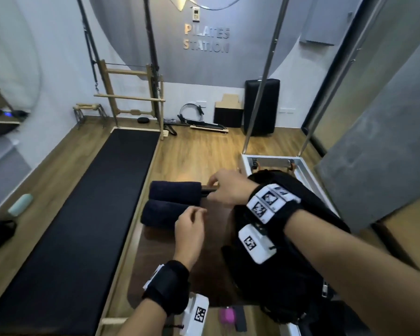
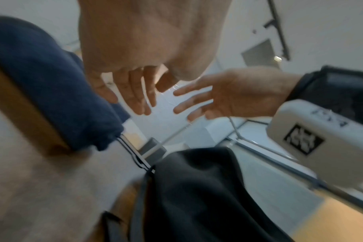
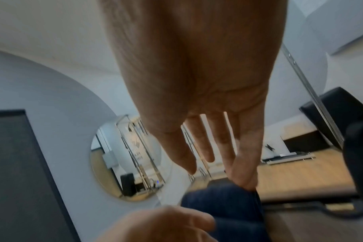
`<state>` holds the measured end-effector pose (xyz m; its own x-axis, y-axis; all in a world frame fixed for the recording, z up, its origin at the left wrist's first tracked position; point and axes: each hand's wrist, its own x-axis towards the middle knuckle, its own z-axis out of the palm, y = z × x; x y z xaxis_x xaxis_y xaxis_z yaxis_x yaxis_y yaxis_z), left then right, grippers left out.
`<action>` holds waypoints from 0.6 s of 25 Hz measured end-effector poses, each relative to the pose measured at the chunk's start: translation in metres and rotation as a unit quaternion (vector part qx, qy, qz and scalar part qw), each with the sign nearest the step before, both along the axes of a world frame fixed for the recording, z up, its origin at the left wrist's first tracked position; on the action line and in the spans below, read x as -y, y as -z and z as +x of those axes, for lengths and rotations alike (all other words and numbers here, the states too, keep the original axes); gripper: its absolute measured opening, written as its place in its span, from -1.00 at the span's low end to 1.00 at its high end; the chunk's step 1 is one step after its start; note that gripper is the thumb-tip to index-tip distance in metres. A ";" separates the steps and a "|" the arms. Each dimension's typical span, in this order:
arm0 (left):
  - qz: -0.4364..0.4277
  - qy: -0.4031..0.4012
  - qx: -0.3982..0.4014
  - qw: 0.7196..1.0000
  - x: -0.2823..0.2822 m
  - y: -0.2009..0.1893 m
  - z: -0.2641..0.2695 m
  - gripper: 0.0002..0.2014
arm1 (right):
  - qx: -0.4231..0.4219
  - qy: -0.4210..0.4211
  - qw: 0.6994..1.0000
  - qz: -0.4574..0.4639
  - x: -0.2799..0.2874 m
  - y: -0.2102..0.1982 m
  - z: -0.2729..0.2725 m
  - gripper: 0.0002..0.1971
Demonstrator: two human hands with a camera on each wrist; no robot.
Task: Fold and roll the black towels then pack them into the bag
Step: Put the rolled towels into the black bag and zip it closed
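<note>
Two rolled dark towels lie side by side at the far end of a brown table (image 1: 170,258), the far towel (image 1: 175,191) and the near towel (image 1: 164,213). A black bag (image 1: 284,270) sits at the right of the table, under my right forearm. My left hand (image 1: 199,212) hovers at the near towel's right end, fingers relaxed and holding nothing. My right hand (image 1: 212,184) reaches to the far towel's right end with straight fingers (image 3: 246,163); one fingertip touches a dark towel (image 3: 224,206). The left wrist view shows both hands spread, a towel (image 2: 52,81) and the bag (image 2: 197,196).
A thin black strap (image 1: 207,191) runs from the bag toward the far towel. A long black padded mat (image 1: 83,214) lies left of the table. A white metal frame (image 1: 274,163) with upright poles stands behind the bag. Wooden floor beyond holds exercise gear.
</note>
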<state>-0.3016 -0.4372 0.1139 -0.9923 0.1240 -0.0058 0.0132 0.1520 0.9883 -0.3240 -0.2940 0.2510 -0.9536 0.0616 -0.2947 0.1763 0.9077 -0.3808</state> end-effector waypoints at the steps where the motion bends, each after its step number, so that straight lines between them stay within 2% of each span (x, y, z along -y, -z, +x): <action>1: -0.010 -0.034 0.053 0.998 0.016 0.011 -0.010 -0.75 | 0.008 -0.017 1.000 -0.001 0.016 0.021 -0.012 -0.55; 3: -0.037 -0.062 0.136 0.988 0.043 0.031 -0.023 -0.79 | 0.038 -0.035 0.999 0.007 0.041 0.061 -0.027 -0.43; 5: -0.058 -0.065 0.198 0.976 0.060 0.045 -0.030 -0.74 | 0.060 -0.043 0.996 0.050 0.056 0.095 -0.035 -0.39; 7: -0.033 -0.070 0.247 0.966 0.068 0.051 -0.037 -0.71 | 0.063 -0.044 0.992 0.099 0.062 0.118 -0.037 -0.39; 9: 0.032 -0.073 0.287 0.955 0.072 0.050 -0.040 -0.70 | 0.061 -0.037 0.991 0.112 0.066 0.131 -0.038 -0.44; 11: 0.097 -0.076 0.307 0.944 0.074 0.044 -0.039 -0.72 | 0.076 -0.026 0.993 0.084 0.068 0.137 -0.037 -0.49; 15: 0.097 -0.072 0.316 0.941 0.075 0.034 -0.035 -0.65 | 0.119 0.011 0.993 -0.017 0.063 0.137 -0.026 -0.46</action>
